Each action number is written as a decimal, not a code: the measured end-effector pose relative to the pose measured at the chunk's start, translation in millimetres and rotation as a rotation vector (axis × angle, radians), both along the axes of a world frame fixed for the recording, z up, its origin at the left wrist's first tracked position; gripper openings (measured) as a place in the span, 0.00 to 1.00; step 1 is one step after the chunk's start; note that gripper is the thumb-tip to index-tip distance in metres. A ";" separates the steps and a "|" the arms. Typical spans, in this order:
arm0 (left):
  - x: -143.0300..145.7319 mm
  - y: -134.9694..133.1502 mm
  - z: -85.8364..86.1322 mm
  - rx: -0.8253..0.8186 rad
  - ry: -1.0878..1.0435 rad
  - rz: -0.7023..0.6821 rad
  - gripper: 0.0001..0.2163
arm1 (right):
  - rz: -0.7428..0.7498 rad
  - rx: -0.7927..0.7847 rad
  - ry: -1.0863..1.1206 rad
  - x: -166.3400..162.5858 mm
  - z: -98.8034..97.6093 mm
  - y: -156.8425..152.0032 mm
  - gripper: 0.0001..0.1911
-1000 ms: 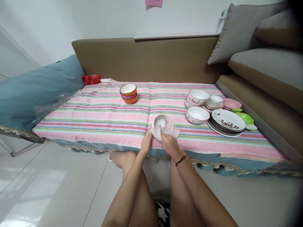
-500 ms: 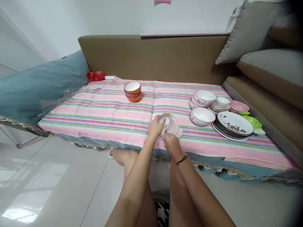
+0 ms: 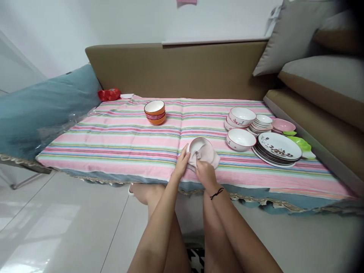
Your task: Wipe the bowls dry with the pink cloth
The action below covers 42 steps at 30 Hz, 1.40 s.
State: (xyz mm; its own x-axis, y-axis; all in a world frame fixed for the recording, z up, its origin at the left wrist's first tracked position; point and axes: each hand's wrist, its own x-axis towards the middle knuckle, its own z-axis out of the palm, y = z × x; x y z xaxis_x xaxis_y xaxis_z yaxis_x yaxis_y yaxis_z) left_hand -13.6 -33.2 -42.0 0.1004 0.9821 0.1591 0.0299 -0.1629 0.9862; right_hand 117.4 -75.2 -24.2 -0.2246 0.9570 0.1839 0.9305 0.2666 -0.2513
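Observation:
A white bowl point(image 3: 195, 143) with a thin red rim sits near the front edge of the striped cloth cover. My left hand point(image 3: 181, 162) grips the bowl's left side, its fingers along the rim. A pale pink wiping cloth point(image 3: 209, 154) is bunched inside the bowl and drapes over its right side. My right hand point(image 3: 206, 173) is closed on this cloth at the bowl's near side. The cloth hides much of the bowl's inside and right wall.
The striped cover point(image 3: 122, 144) lies over a sofa seat. Stacked orange bowls point(image 3: 155, 112) stand left of centre. To the right are white bowls point(image 3: 241, 139), small dishes point(image 3: 263, 120), stacked plates point(image 3: 280, 146), pink bowls point(image 3: 283, 125) and a green leaf-shaped dish point(image 3: 301, 145). A red bundle point(image 3: 109, 94) lies back left.
My left hand has shifted down and outward, its thumb drawn back from the bowl's inside to the rim. My right hand still grasps the wiping cloth. The whole view has shifted slightly.

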 end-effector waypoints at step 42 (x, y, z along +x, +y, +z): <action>-1.7 -0.7 -1.4 -0.065 0.001 0.083 0.17 | 0.100 0.124 0.025 23.9 -6.9 1.4 0.18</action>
